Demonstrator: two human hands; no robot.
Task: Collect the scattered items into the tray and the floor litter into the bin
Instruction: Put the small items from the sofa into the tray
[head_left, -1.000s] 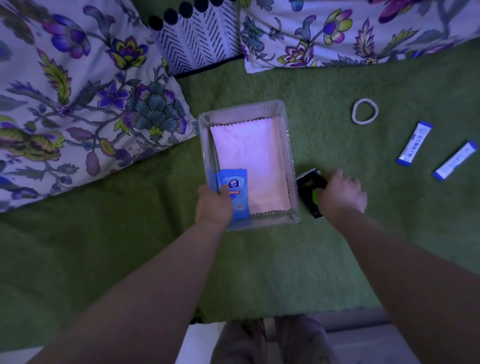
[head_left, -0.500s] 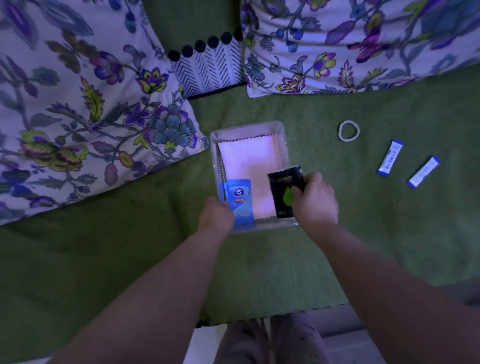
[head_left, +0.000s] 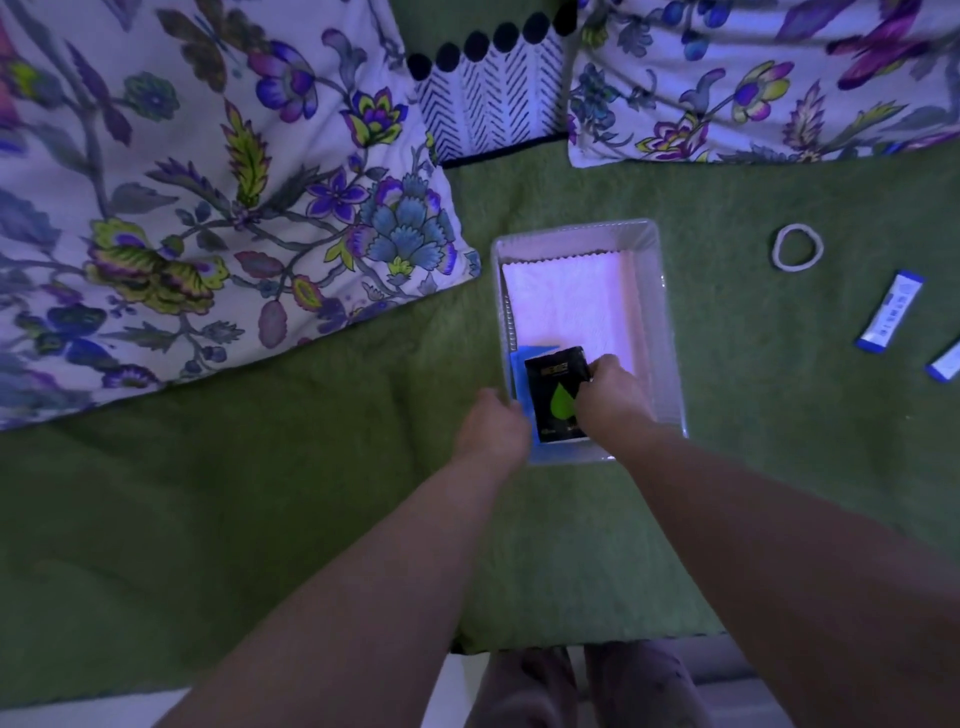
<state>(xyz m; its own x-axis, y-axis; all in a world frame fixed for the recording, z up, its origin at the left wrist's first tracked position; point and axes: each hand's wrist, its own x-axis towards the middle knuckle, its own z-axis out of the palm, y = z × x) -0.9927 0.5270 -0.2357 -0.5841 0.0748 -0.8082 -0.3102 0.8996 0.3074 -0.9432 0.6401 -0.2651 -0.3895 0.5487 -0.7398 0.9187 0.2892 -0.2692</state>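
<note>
Right now the right hand (head_left: 615, 400) pinches a black packet with a green drop (head_left: 558, 397) low inside the tray (head_left: 670, 332), over the blue tissue pack (head_left: 522, 374). The left hand (head_left: 493, 428) rests at the tray's near-left rim; its grip I cannot tell. Best lay the packet flat, then release.

A green textured bedspread (head_left: 291, 499) covers the whole surface, its near edge hanging over pale floor (head_left: 457, 691); a large floral pillow (head_left: 197, 197) lies over the far left corner; a second floral pillow (head_left: 753, 78) lines the far right edge; between them stands a chevron-striped cushion (head_left: 493, 98) trimmed with dark pompoms; the light is dim and bluish-violet.
</note>
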